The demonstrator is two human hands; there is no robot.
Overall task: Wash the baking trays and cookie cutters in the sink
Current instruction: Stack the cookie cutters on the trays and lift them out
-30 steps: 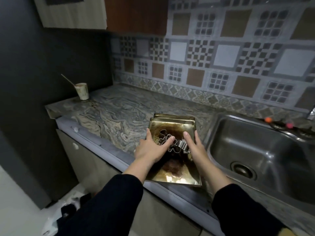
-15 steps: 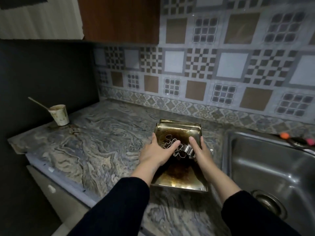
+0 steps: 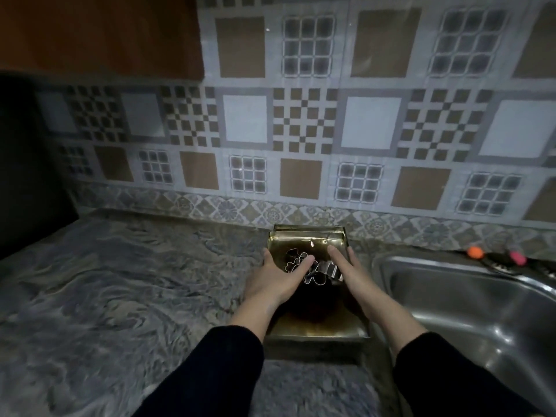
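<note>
Now | trays: stacked baking trays (image 3: 316, 329) on your counter (image 3: 120, 290), just left of the sink (image 3: 469, 299) | left hand (image 3: 275, 281): fingers straight, touching the cookie cutters (image 3: 313, 269) on the top tray; right hand (image 3: 350, 272): fingers straight beside them; neither grip holds anything

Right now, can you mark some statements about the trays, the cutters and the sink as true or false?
1. The baking trays lie on the counter. True.
2. The cookie cutters lie in the sink. False: they lie on the top tray.
3. The sink is to the right of the trays. True.
4. The left hand holds a sponge. False: it rests on the cutters.
5. The right hand is over the sink. False: it is at the tray.
</note>
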